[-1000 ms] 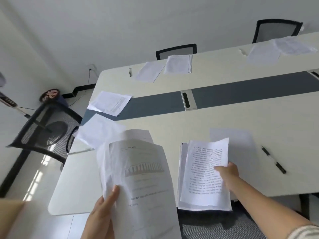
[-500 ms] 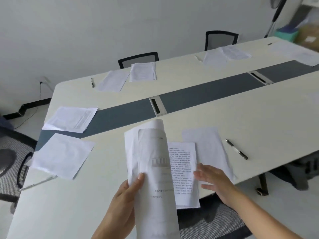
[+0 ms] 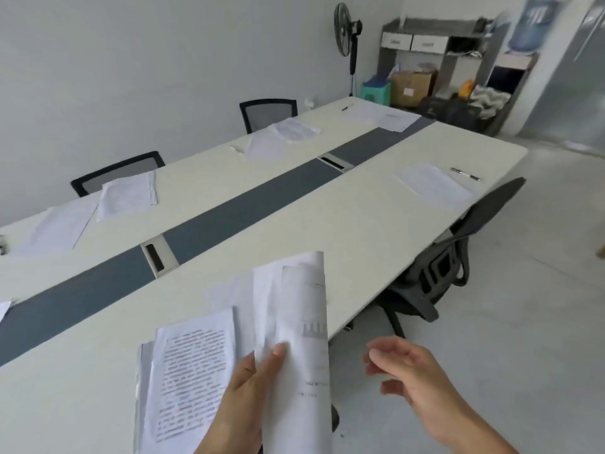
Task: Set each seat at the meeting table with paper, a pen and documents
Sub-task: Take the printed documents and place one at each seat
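My left hand [image 3: 242, 398] grips a bent stack of white documents [image 3: 301, 322], held upright near the table's near edge. A printed document [image 3: 190, 365] lies flat on the white meeting table [image 3: 294, 231] just left of that hand, with a blank sheet [image 3: 229, 293] behind it. My right hand [image 3: 412, 371] hovers empty beyond the table edge, fingers spread. At the seat to the right lie a sheet [image 3: 432, 185] and a pen [image 3: 465, 174]. The far side holds paper sets [image 3: 127, 194] [image 3: 281, 139] and more papers [image 3: 383, 116] at the far end.
A black office chair [image 3: 458, 257] is pushed against the near right edge. Two mesh chairs [image 3: 118, 168] [image 3: 268, 113] stand on the far side. A grey strip with cable ports [image 3: 160, 257] runs down the table. A fan [image 3: 347, 37], shelves and boxes [image 3: 412, 83] fill the back corner.
The view has swung right along the table. My right hand lifted off the printed document, which now lies flat, and moved out past the table edge. The left hand still holds the stack.
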Motion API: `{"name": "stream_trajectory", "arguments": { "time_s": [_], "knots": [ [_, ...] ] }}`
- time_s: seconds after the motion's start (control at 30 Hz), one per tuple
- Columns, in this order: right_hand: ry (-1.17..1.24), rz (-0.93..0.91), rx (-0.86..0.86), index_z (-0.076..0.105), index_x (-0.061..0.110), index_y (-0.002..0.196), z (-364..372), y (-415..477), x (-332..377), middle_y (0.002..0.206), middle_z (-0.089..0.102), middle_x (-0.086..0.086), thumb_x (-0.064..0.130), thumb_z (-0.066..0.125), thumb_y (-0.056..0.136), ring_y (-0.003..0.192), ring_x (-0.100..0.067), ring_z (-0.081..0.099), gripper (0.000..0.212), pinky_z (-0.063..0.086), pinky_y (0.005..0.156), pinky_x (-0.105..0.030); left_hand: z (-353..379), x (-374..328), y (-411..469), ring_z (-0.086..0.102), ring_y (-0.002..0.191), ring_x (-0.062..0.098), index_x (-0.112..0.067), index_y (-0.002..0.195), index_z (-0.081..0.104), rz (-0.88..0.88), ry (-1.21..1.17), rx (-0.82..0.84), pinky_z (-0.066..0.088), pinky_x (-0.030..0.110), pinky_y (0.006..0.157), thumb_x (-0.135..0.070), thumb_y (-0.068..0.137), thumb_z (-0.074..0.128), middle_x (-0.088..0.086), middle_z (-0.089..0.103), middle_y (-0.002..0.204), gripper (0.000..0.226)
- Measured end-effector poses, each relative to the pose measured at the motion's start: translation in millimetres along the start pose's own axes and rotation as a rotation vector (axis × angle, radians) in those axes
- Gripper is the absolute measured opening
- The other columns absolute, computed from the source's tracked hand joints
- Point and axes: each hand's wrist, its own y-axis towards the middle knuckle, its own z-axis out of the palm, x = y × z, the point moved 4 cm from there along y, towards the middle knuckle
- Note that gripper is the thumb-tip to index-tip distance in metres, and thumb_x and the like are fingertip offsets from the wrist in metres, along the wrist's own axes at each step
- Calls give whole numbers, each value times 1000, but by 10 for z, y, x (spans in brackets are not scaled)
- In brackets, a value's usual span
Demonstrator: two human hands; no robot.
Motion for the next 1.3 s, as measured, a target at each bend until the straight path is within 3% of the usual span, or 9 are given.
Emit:
{"name": "stream_trajectory", "arguments": {
  "time_s": [0.13,0.2,0.33,0.47,0.63,0.8,0.97,1.17,1.3],
  "knots": [
    [39,85,-22,64,21,116,-874,-6,-64,113,72,0,46,85,62,106,-17,67,64,55,79,-34,954,187,90,71,94,37,1,101,71,-36,-27,96,55,48,86,-22,86,60,23,73,101,30],
    [93,130,36,63,25,119,-1215,-54,-109,117,71,1,58,80,58,110,-17,66,71,53,91,-39,1355,269,139,70,97,38,2,103,71,-63,-28,174,54,49,90,-23,87,57,24,72,105,32],
    [324,138,138,63,18,126,-1705,-122,-38,128,65,-9,42,68,75,120,-30,60,56,49,98,-45,1943,382,323,68,102,39,4,110,68,-94,27,250,49,50,96,-24,89,57,25,70,109,37],
    [364,80,-114,67,0,114,-2229,37,73,110,72,-19,13,79,74,100,-36,70,44,57,83,-44,2324,472,650,68,103,36,0,110,69,-75,150,307,55,46,90,-25,88,59,21,71,110,35],
    [173,14,-300,73,6,102,-2788,364,399,99,76,-12,24,75,70,91,-31,73,37,54,89,-49,2798,559,1177,69,102,38,0,114,66,-16,328,457,54,51,88,-23,72,78,20,71,110,49],
    [254,-4,-267,66,8,114,-3271,852,833,106,75,-13,12,65,82,96,-29,72,32,53,84,-44,3330,494,1795,68,102,40,3,114,65,-93,355,562,52,53,92,-21,81,70,23,70,111,41],
    [288,41,-89,69,6,116,-3564,1459,1227,119,68,-19,26,77,60,111,-38,65,60,55,89,-46,3632,180,2513,69,100,38,1,115,63,-116,284,412,51,55,92,-44,71,79,20,72,108,65],
    [54,111,-62,73,3,105,-3621,2170,1536,104,74,-20,17,79,68,95,-36,71,41,59,75,-36,3881,-151,3141,71,97,33,-1,110,67,-41,229,281,55,49,87,-50,78,72,17,73,106,59],
    [-197,26,-151,73,7,95,-3722,2822,1861,90,76,-14,7,72,82,83,-30,74,13,58,77,-41,3955,-293,3449,72,95,31,-1,106,70,-10,179,168,57,45,84,-27,94,54,15,75,101,32]
  ]
}}
